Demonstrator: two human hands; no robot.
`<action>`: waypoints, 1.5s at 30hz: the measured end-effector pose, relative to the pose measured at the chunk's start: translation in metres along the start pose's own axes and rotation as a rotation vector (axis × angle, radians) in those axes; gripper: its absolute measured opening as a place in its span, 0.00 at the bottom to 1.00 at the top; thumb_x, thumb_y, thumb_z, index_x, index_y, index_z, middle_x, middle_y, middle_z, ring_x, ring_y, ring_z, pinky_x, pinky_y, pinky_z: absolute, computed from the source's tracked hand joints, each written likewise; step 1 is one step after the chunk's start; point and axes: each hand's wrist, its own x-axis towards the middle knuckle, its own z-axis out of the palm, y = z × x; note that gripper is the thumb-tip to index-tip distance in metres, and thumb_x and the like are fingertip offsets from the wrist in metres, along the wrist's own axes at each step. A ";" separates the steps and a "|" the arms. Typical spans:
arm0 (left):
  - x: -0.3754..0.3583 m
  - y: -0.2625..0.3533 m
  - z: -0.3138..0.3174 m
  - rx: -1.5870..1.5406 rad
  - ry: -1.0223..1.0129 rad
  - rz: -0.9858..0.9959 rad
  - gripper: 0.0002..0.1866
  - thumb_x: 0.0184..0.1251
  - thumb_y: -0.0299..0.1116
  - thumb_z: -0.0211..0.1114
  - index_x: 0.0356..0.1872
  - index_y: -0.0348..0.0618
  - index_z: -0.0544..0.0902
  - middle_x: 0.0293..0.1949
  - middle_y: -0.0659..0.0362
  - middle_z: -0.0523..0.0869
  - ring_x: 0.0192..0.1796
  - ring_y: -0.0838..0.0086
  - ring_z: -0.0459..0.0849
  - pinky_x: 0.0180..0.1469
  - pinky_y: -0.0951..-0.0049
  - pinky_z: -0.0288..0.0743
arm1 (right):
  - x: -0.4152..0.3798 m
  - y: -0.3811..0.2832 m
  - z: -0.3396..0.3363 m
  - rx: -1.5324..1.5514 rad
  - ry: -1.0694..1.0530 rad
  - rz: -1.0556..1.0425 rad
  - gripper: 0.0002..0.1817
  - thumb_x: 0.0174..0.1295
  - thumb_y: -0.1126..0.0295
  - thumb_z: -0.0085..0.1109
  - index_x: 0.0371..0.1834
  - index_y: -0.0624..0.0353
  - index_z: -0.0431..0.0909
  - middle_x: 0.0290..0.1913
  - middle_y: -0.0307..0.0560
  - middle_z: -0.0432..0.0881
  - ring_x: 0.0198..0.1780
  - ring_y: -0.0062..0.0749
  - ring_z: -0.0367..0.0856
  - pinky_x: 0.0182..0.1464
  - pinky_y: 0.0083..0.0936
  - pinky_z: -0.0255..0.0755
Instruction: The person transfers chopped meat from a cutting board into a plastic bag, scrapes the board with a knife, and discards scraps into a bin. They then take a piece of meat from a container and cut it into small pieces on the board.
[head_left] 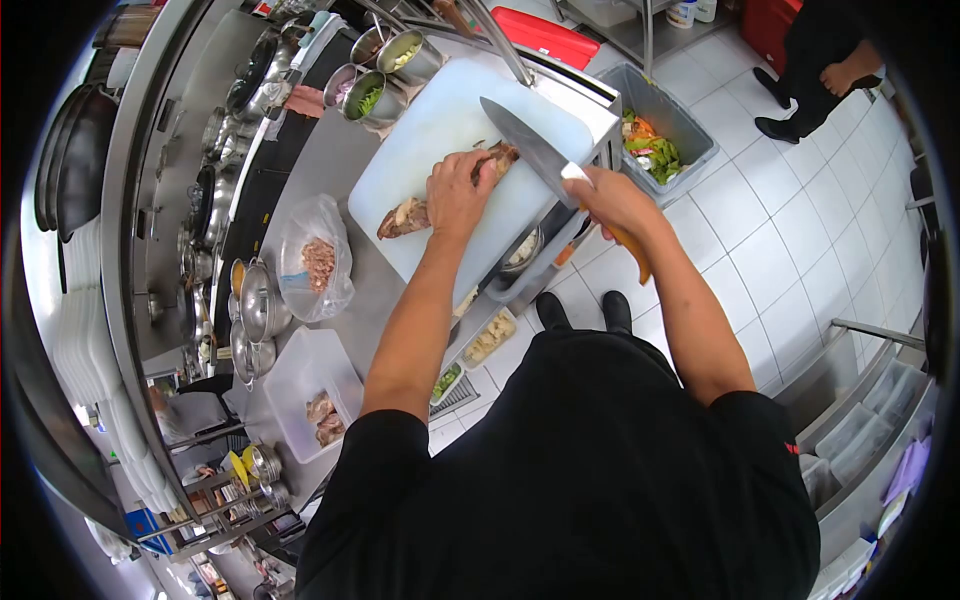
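Note:
A long brown piece of meat point(403, 219) lies on the white cutting board point(440, 110). My left hand point(458, 192) is over its middle with curled fingers, pressing it to the board and hiding that part. My right hand point(618, 205) grips a large kitchen knife point(528, 142) with a yellow handle. Its broad blade points up and left over the board's right side, just past the far end of the meat.
Metal containers point(402, 58) with chopped vegetables stand behind the board. Left are a plastic bag point(338, 250) of diced meat and a clear tub point(290, 400) with meat pieces. A grey bin point(690, 110) of scraps sits on the floor right; another person point(815, 70) stands beyond.

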 end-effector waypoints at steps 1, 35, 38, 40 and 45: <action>0.000 0.000 0.000 -0.007 -0.005 0.000 0.11 0.69 0.42 0.67 0.48 0.53 0.87 0.47 0.57 0.87 0.50 0.58 0.83 0.56 0.59 0.76 | -0.014 0.003 -0.002 -0.006 -0.003 0.009 0.26 0.74 0.51 0.52 0.47 0.71 0.77 0.25 0.49 0.78 0.16 0.37 0.79 0.19 0.36 0.73; -0.001 -0.004 0.009 -0.044 0.088 0.038 0.06 0.69 0.38 0.67 0.39 0.50 0.85 0.42 0.58 0.86 0.46 0.57 0.82 0.50 0.57 0.77 | -0.003 0.006 0.036 0.280 -0.157 0.123 0.24 0.76 0.48 0.51 0.50 0.62 0.76 0.22 0.39 0.72 0.14 0.25 0.73 0.15 0.27 0.67; 0.001 -0.005 0.014 -0.023 0.165 0.045 0.06 0.70 0.37 0.66 0.37 0.48 0.83 0.40 0.56 0.84 0.45 0.56 0.82 0.49 0.57 0.77 | -0.018 0.012 0.033 0.255 -0.168 0.106 0.24 0.76 0.49 0.51 0.49 0.64 0.76 0.21 0.41 0.72 0.14 0.27 0.74 0.16 0.28 0.68; -0.002 -0.006 0.016 -0.017 0.169 0.028 0.06 0.70 0.36 0.65 0.36 0.46 0.81 0.39 0.56 0.84 0.45 0.55 0.81 0.48 0.56 0.77 | -0.038 0.025 0.029 0.211 -0.189 0.099 0.24 0.76 0.50 0.50 0.48 0.66 0.76 0.21 0.41 0.72 0.14 0.28 0.73 0.16 0.29 0.69; -0.002 -0.003 0.011 -0.044 0.073 -0.059 0.10 0.73 0.38 0.63 0.36 0.42 0.81 0.38 0.52 0.84 0.44 0.53 0.81 0.48 0.53 0.74 | -0.040 0.018 0.028 0.204 -0.196 0.131 0.24 0.76 0.52 0.51 0.47 0.69 0.76 0.22 0.43 0.73 0.14 0.29 0.74 0.16 0.29 0.69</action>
